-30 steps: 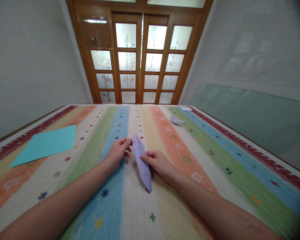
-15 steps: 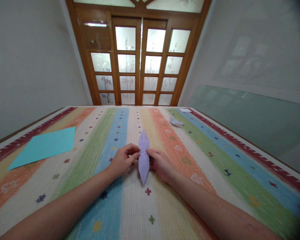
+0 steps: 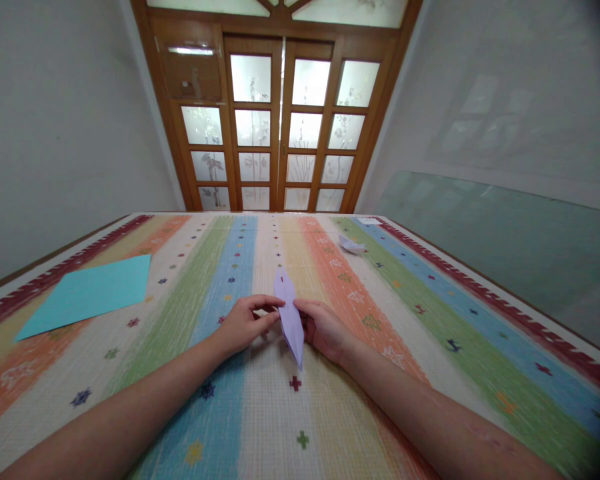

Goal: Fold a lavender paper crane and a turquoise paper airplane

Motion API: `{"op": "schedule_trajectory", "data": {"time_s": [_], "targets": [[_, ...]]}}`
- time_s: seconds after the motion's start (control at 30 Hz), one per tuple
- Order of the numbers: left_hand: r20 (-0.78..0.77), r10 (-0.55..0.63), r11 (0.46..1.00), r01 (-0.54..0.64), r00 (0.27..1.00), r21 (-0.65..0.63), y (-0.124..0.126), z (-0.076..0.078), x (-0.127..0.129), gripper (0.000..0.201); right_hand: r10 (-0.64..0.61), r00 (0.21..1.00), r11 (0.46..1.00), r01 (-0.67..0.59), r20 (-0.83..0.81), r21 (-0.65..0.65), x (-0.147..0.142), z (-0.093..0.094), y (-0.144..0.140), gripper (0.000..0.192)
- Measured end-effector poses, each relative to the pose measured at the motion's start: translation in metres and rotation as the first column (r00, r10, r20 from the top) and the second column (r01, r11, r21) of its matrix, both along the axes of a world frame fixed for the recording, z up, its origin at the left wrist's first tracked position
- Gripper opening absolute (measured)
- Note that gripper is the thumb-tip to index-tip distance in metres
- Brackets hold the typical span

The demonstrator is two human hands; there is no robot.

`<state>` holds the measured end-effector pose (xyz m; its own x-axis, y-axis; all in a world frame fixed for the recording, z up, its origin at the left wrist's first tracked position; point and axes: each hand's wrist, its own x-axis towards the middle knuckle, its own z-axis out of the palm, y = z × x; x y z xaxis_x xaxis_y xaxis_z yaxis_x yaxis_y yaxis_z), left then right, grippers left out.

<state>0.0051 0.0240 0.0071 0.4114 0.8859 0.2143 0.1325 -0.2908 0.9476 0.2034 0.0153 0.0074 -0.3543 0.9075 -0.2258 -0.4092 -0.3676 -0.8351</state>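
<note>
A lilac folded paper (image 3: 292,327) was held near mid-length between the two hands, above the striped tablecloth (image 3: 275,427), its near point angled slightly to the right. Its right edge was gripped by the right hand (image 3: 329,331), the thumb laid on the upper face and the other fingers curled in beneath. Its left edge was met by the forefinger and thumb tips of the left hand (image 3: 245,327), set slightly apart; whether the paper was pinched there could not be told. The piece was judged very light, stiffened along its layered folds, but easily bent or torn at the thin points. The middle edges were judged best for holding, with gentle fingertip pressure, since stray creases could be left by a hard squeeze. A turquoise sheet (image 3: 85,293) was laid flat, well apart to the left.
</note>
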Motion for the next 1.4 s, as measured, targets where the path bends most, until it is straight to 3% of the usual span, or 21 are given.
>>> {"op": "schedule_trajectory", "data": {"time_s": [0.33,0.47,0.57,0.67,0.8,0.93,1.1,1.3,1.4], "targets": [[-0.029,0.191,0.974,-0.186,0.981,0.127,-0.002,0.004,0.004,0.023,0.081,0.996,0.994,-0.083,0.029,0.072,0.0,0.004,-0.005,0.026],[0.027,0.213,0.972,-0.215,0.977,0.097,0.001,0.003,0.005,0.024,-0.036,0.999,0.987,0.03,0.033,0.161,-0.004,0.007,-0.007,0.052],[0.069,0.219,0.974,-0.222,0.973,0.039,0.002,0.002,0.006,0.02,-0.13,0.989,0.944,0.102,0.07,0.314,-0.007,0.008,-0.008,0.068],[0.089,0.215,0.976,-0.216,0.972,0.001,0.001,0.002,0.006,0.016,-0.157,0.976,0.898,0.078,0.149,0.434,-0.008,0.007,-0.008,0.051],[0.079,0.177,0.984,-0.179,0.981,0.019,-0.002,0.001,0.006,0.018,-0.145,0.971,0.888,0.044,0.188,0.458,-0.005,0.003,-0.006,0.028],[0.026,0.154,0.984,-0.155,0.988,0.088,-0.002,0.001,0.004,0.02,-0.156,0.967,0.87,0.038,0.202,0.491,0.0,0.001,-0.003,0.025],[0.068,0.148,0.987,-0.152,0.987,0.056,-0.003,0.005,0.003,0.019,-0.171,0.953,0.839,0.008,0.249,0.544,0.002,0.0,-0.002,0.026],[0.01,0.144,0.985,-0.144,0.99,0.1,-0.001,0.004,0.001,0.018,-0.3,0.885,0.795,0.025,0.356,0.606,0.004,-0.001,-0.001,0.014],[0.003,0.142,0.985,-0.141,0.99,0.094,0.0,0.001,0.001,0.02,-0.286,0.889,0.819,0.032,0.358,0.573,0.003,0.0,-0.002,0.018]]}}
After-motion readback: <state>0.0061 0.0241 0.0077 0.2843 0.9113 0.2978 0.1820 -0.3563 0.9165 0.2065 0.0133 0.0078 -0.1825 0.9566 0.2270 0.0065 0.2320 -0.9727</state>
